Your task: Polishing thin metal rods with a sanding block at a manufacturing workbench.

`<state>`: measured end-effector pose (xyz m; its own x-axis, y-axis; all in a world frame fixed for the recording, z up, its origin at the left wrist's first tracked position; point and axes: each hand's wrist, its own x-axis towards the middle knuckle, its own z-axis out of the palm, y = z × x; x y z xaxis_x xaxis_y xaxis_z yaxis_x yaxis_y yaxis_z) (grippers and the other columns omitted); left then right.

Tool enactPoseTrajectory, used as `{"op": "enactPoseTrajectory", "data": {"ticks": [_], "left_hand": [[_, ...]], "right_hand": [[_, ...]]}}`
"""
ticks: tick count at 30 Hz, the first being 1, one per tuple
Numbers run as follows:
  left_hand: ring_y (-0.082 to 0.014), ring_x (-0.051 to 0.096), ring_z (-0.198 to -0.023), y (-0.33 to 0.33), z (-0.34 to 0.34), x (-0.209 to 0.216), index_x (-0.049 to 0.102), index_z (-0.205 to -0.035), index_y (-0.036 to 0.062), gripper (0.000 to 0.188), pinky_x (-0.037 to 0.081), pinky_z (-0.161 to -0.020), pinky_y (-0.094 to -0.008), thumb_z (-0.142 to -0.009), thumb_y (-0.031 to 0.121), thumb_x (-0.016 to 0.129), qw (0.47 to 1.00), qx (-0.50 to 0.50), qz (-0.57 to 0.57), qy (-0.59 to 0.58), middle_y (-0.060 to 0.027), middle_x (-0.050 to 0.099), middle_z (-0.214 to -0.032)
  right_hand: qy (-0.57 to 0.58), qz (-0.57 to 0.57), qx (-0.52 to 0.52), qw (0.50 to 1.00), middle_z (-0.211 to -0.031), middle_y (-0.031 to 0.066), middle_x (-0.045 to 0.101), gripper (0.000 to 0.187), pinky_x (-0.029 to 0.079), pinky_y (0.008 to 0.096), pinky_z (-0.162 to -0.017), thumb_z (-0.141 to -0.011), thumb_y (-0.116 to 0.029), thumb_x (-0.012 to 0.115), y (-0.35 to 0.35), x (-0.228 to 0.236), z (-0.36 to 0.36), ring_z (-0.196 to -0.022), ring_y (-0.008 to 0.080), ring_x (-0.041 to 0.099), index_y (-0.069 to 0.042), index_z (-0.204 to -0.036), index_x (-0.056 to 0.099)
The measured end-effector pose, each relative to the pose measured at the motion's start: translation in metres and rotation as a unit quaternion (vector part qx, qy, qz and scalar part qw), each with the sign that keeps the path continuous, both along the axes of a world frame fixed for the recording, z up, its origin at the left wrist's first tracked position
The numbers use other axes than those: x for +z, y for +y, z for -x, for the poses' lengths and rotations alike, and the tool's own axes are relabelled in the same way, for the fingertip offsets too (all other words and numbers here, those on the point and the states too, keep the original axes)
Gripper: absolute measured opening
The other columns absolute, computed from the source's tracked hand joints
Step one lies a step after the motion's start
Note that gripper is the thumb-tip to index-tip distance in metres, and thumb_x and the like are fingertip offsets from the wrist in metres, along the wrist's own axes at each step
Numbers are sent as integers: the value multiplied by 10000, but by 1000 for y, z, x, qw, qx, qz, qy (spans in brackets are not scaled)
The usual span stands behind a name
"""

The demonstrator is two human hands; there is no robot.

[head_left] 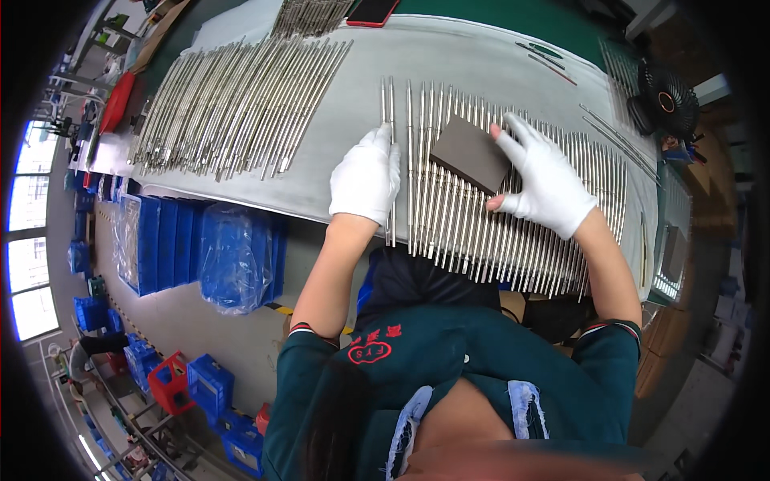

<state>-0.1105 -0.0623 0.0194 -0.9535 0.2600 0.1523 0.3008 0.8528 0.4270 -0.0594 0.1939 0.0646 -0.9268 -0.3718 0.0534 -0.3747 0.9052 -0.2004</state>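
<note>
My left hand (pixel 365 178), in a white glove with its fingers together, is closed at two slim metal rods (pixel 391 108) lying slightly apart from the row. The palm side is hidden. My right hand (pixel 547 172), gloved with the thumb and some fingertips bare, spans a flat grey-brown block (pixel 471 152). Its thumb and fingertips are at opposite edges of the block. Beneath the block runs a row of shiny metal rods (pixel 593 192), side by side, their near ends reaching over the table's front edge.
Another batch of metal rods (pixel 241 100) lies at the left of the pale tabletop (pixel 337 120), with more behind it. A red-edged phone (pixel 373 11) rests at the far side. At the right stands a black fan (pixel 668 100). Blue bins (pixel 172 244) sit below the left edge.
</note>
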Motion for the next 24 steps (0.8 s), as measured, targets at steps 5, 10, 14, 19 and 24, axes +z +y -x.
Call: {"op": "enactPoseTrajectory", "data": {"ticks": [5,10,14,19,24], "left_hand": [[-333,615,-1052,8,-5,-4,565,-1262,83,348,499,-886,-420,-952,230,506,998,-54,-26,-13,-150,633,-1178],[-333,630,-1001,-5,-7,-8,567,-1238,65,357,504,-857,-432,-946,262,507,994,-68,-89,-14,-150,634,-1154],[-338,600,-1070,-17,-30,-1,585,-1219,52,380,475,-911,-415,-892,243,615,987,-116,-113,13,-158,620,-1187],[-402,488,-1227,-35,-53,-8,565,-1249,40,581,343,-1059,-502,-796,369,718,985,-151,-15,81,-210,559,-1265],[-448,400,-1274,-46,-56,-11,434,-1378,47,1031,236,-1097,-567,-569,588,776,971,-236,13,35,-228,476,-1335]], "right_hand": [[-86,-47,-63,993,-1376,267,442,912,391,414,-1049,-774,-556,669,-24,-9,8,-1246,405,475,6,-1424,363],[6,221,-104,970,-1295,210,527,776,411,382,-1025,-807,-393,705,2,-11,8,-1188,334,536,-48,-1430,396],[-102,470,-135,866,-1376,120,520,810,320,325,-1092,-849,-506,657,15,-12,46,-1281,219,473,-38,-1451,384],[-254,563,-54,784,-1305,82,551,735,349,285,-1046,-898,-535,592,12,-43,131,-1231,158,486,2,-1384,464],[-297,616,-9,729,-1298,100,550,697,384,280,-1050,-930,-497,565,-27,-63,184,-1192,165,531,11,-1389,435]]}}
